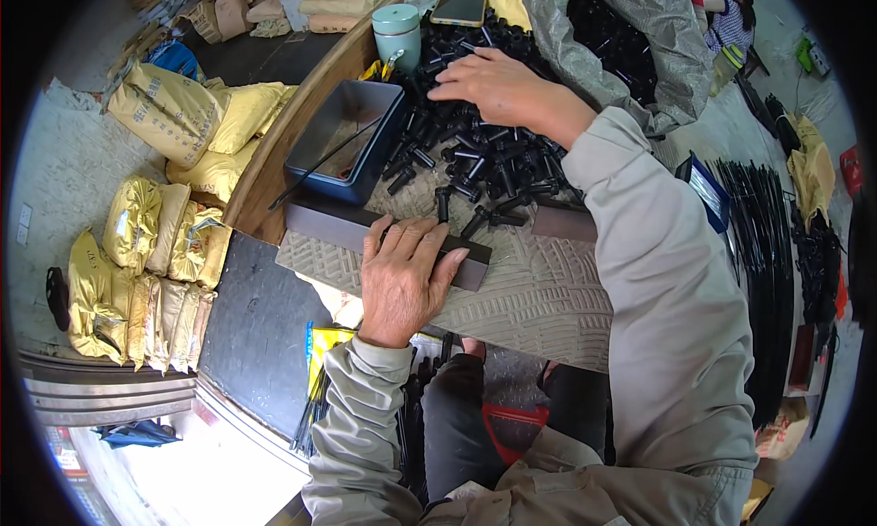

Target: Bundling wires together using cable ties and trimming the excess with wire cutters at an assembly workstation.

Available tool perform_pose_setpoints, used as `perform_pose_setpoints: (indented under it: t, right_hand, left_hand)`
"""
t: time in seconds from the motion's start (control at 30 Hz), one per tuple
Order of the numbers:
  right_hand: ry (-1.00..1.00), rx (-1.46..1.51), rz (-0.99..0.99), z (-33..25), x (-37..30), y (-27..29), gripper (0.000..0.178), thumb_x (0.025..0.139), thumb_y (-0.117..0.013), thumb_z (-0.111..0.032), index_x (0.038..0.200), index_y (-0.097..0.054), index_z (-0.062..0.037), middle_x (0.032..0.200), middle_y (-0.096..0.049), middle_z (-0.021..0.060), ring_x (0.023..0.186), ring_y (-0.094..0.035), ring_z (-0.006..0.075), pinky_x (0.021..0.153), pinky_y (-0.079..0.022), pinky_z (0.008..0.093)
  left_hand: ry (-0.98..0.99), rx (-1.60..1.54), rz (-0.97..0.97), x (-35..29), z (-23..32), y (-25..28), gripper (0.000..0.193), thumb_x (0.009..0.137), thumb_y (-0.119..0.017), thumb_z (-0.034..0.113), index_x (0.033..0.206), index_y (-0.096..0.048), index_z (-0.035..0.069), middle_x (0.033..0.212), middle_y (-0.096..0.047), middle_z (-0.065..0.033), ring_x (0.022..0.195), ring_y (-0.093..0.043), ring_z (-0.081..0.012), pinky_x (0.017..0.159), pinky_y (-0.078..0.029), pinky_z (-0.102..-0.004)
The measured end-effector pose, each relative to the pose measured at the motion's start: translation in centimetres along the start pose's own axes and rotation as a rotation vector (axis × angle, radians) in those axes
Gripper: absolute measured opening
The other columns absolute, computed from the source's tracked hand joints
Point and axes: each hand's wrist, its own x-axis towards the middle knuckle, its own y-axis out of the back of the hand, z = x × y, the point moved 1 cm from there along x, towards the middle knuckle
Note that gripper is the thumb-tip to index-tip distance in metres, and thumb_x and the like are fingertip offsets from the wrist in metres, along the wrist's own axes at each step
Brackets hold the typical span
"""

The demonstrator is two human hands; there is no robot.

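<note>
My left hand (pixel 402 275) lies over a long dark rectangular bar (pixel 333 226) near the table's front edge, fingers and thumb curled about it. Any small thing under those fingers is hidden. A black bolt-shaped plastic piece (pixel 444 203) stands upright just beyond the fingertips. My right hand (pixel 502 85) is stretched over the far part of a heap of similar black pieces (pixel 502 165), fingers extended and apart, with nothing visible in them. Right of the left hand, a shorter brown block (pixel 562 223) lies on the textured mat (pixel 530 293), partly behind my right sleeve.
A blue-grey bin (pixel 379 174) with a thin black rod (pixel 320 165) across it stands left of the heap. Behind are a light-green lidded cup (pixel 396 34), a phone (pixel 459 8) and a grey woven sack (pixel 681 51) of black pieces. Yellow sacks (pixel 137 224) stand at left.
</note>
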Motion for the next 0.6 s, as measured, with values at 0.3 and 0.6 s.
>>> perform_pose_setpoints:
  t: [0.3,0.6]
  right_hand:
    - [-0.023,-0.036,-0.129,-0.3,1.1,0.5,0.048,0.066,-0.050,0.006,0.108,-0.059,-0.0161,0.119,-0.051,0.0045,0.116,-0.042,0.0225,0.101,-0.026,0.0413]
    - [-0.006,0.204,-0.192,-3.4,-0.2,-0.6,0.045,0.067,-0.049,0.007,0.104,-0.061,-0.0137,0.116,-0.053,0.0059,0.116,-0.043,0.0233,0.103,-0.024,0.0417]
  left_hand:
    - [0.020,0.075,-0.009,0.6,0.0,0.6,0.033,0.077,-0.062,0.027,0.099,-0.061,0.003,0.108,-0.056,-0.0103,0.104,-0.049,-0.0246,0.094,-0.030,-0.0420]
    - [0.121,0.507,-0.065,2.4,-2.4,2.2,0.038,0.079,-0.059,0.029,0.107,-0.058,0.003,0.119,-0.051,-0.0017,0.117,-0.038,-0.0247,0.094,-0.024,-0.0423]
